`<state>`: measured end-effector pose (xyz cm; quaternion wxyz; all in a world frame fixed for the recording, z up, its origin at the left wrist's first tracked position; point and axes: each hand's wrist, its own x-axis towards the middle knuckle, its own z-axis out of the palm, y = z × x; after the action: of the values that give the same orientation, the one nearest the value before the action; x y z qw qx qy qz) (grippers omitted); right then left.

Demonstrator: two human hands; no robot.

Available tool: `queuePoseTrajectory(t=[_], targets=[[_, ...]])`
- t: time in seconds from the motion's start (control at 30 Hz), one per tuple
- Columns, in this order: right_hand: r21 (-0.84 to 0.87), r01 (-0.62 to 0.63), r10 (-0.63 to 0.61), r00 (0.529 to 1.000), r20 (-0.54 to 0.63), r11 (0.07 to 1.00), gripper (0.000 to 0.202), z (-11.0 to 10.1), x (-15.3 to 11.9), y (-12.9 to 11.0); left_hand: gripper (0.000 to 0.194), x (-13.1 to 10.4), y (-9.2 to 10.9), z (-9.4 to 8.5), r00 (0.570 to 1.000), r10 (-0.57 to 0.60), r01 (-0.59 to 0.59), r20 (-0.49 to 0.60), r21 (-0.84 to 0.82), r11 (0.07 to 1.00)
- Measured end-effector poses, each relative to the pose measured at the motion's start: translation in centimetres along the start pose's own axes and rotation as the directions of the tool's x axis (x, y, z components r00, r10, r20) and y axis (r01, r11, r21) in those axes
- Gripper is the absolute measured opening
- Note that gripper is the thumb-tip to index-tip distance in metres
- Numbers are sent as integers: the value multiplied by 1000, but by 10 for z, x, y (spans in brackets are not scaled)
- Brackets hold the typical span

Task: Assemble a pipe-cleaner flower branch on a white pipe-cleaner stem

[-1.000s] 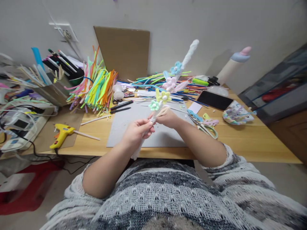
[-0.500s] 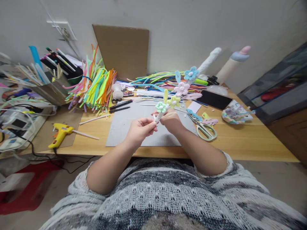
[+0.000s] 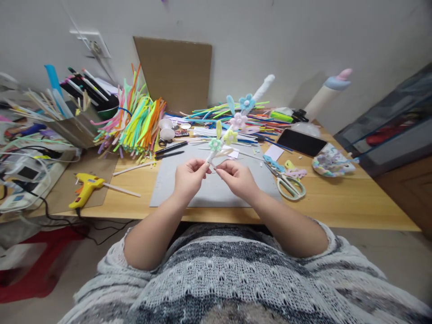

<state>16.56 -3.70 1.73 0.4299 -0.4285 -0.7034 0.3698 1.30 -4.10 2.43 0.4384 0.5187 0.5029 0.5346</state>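
Note:
A white, fuzzy wrapped stick rises at a slant to the upper right. Pipe-cleaner flowers in blue, pink, yellow and green sit along it, with blue and yellow leaves. My left hand is closed round the lower end of this stick. Close beside it, my right hand pinches a thin whitish strand at the stick's base; its exact kind is hard to make out. Both hands are above a grey mat.
Scissors lie right of the mat near small pipe-cleaner pieces. A yellow glue gun rests at left. Behind are a bundle of pipe cleaners, loose pipe cleaners, pens and a black phone.
The flowered stick has moved left and tilts more upright. My right hand has turned and come down from behind the stick, now pinching beside its base. My left hand has shifted slightly left.

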Motion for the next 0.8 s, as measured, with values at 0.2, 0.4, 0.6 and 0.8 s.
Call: queuePoseTrajectory(t=[0.2, 0.4, 0.6, 0.8], targets=[[-616, 201, -162, 980, 119, 762, 19, -1, -12, -23, 19, 4, -8, -3, 934, 355, -306, 41, 608, 733], [-758, 497, -281, 867, 411, 423, 21, -20, 11, -51, 21, 2, -9, -8, 836, 444, -520, 323, 724, 452], [-550, 622, -221, 750, 624, 558, 14, -49, 66, -72, 12, -2, 15, -23, 793, 322, -564, 517, 423, 709], [-198, 302, -177, 861, 478, 933, 7, -43, 73, -46, 10, -3, 21, -26, 871, 250, -352, 422, 182, 918]])
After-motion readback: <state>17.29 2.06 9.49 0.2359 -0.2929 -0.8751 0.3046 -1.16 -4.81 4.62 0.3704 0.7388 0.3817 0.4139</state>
